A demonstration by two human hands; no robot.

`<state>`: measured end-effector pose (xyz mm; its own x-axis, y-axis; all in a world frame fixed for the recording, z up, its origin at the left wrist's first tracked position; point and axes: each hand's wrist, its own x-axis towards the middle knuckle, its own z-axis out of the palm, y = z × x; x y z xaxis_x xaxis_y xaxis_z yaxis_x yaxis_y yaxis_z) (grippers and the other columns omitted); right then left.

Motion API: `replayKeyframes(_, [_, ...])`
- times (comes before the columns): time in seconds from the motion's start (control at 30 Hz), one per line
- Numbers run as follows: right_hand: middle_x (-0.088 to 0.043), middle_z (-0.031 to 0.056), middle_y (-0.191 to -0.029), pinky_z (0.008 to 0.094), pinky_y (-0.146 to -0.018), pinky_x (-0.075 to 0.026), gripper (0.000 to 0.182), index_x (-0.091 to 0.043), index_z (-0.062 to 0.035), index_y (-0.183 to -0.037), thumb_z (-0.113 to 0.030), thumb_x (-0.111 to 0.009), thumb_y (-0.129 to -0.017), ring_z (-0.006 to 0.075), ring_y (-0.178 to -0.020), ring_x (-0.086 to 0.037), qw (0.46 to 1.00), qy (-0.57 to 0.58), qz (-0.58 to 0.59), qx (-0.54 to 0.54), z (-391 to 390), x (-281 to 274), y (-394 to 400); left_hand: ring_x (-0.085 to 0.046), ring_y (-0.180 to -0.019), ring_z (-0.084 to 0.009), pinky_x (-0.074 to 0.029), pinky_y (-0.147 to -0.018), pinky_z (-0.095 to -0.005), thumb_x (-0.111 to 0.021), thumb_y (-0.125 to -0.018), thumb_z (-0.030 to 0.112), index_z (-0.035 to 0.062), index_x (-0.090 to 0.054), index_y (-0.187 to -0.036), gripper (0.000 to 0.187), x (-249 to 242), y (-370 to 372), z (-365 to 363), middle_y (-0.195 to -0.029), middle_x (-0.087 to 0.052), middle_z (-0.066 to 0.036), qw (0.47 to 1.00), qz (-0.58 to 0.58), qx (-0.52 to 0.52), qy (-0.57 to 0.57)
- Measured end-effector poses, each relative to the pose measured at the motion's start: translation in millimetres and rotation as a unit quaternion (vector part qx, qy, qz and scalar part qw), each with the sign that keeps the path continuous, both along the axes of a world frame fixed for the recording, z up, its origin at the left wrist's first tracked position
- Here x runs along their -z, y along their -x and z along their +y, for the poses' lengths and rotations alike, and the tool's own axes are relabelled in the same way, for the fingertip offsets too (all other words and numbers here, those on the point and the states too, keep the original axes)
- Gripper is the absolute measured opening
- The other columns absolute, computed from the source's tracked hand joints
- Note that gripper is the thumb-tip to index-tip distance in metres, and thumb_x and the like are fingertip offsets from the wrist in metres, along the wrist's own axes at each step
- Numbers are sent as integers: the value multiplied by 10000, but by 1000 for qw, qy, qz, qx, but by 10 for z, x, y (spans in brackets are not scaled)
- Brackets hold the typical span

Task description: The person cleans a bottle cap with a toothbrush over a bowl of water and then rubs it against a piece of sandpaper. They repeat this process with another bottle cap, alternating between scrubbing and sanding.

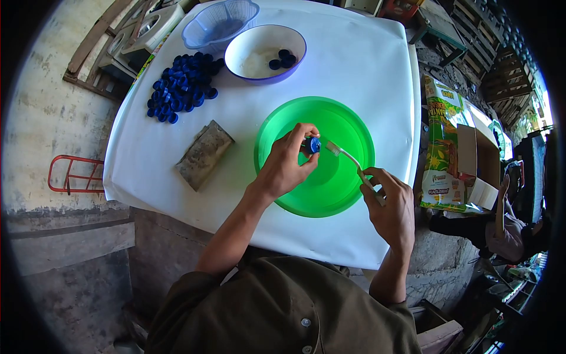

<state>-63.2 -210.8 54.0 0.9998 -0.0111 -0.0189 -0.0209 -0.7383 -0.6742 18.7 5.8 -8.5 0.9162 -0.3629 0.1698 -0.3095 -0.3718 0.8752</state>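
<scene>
Over the green basin (277, 197), my left hand (289, 160) pinches a blue cap (313, 145) between thumb and fingers, its hollow side partly in view. My right hand (390, 202) is closed round the handle of a white toothbrush (351, 158). The brush head is just right of the cap, with a small gap between them. A heap of blue caps (183, 82) lies at the back left of the white-covered table (236, 127). Several more caps (284, 59) are inside the white bowl with a purple outside (257, 75).
A translucent blue basket (215, 26) stands behind the bowl. Left of the basin lies a worn grey block (205, 154). Beyond the table's right edge are a printed carton (445, 147), an open cardboard box (476, 156) and another person (501, 233). A red metal rack (71, 174) is at the left.
</scene>
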Motion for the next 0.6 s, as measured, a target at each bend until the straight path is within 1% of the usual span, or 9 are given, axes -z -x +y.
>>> replayKeyframes(0.03, [-689,171,-951,413,-685,-513,248,-667,1,-1082,-35,-693,-838,343,-763,-673,1000,-23,-1,7,10,0,12,-682,-986,-233,-572,-872,-344,-706,-840,-54,28,-464,-1216,454,-1,1,2,-1146,-652,-156,1000,-6,2,26])
replayKeyframes(0.13, [-692,168,-971,400,-681,-520,269,-668,5,-1109,-18,-694,-842,339,-768,-677,997,-55,-40,25,72,34,37,-673,-1006,-214,-581,-886,-337,-706,-839,-73,20,-444,-1247,494,2,5,18,-1195,-644,-180,995,-1,9,103])
replayKeyframes(0.17, [-690,166,-964,399,-682,-521,282,-669,4,-1120,-15,-699,-841,336,-766,-676,996,-74,-50,14,93,83,41,-670,-1009,-213,-584,-886,-336,-708,-837,-79,18,-437,-1255,507,3,0,19,-1206,-640,-190,992,4,13,129])
replayKeyframes(0.23, [-687,162,-949,398,-686,-523,307,-672,3,-1143,-9,-707,-838,330,-763,-675,991,-113,-69,-6,151,196,56,-668,-1017,-212,-587,-880,-336,-711,-839,-77,30,-419,-1273,533,-25,9,33,-1205,-636,-198,978,65,30,197])
replayKeyframes(0.27, [-682,160,-936,395,-695,-526,351,-679,-8,-1180,11,-714,-832,326,-759,-672,992,-99,-69,-23,187,181,56,-667,-1020,-212,-589,-877,-337,-712,-839,-76,36,-410,-1281,547,-45,10,38,-1205,-634,-201,968,95,39,231])
replayKeyframes(0.37, [-681,153,-925,390,-701,-529,375,-686,-23,-1204,22,-713,-833,327,-770,-676,992,-87,-93,-3,206,223,24,-672,-981,-204,-595,-858,-342,-718,-835,-74,36,-383,-1300,583,-89,32,45,-1183,-642,-191,942,133,33,307])
replayKeyframes(0.5, [-682,137,-905,371,-694,-532,391,-697,-36,-1209,37,-718,-826,288,-766,-682,984,-142,-101,-28,217,205,76,-673,-977,-215,-602,-849,-352,-743,-819,-64,42,-381,-1303,613,-112,3,86,-1170,-643,-192,931,140,23,337])
replayKeyframes(0.53, [-684,136,-898,363,-680,-531,386,-704,-33,-1198,45,-722,-820,273,-759,-683,983,-155,-101,-21,189,234,95,-668,-1018,-209,-603,-852,-329,-780,-801,-53,44,-387,-1301,644,-93,-9,113,-1182,-637,-206,925,144,25,350])
replayKeyframes(0.6, [-685,138,-897,359,-672,-530,383,-706,-30,-1194,46,-722,-820,273,-755,-682,987,-141,-83,-1,154,163,100,-667,-1029,-211,-604,-852,-328,-783,-795,-58,42,-391,-1305,651,-108,-5,143,-1183,-637,-208,925,145,23,349])
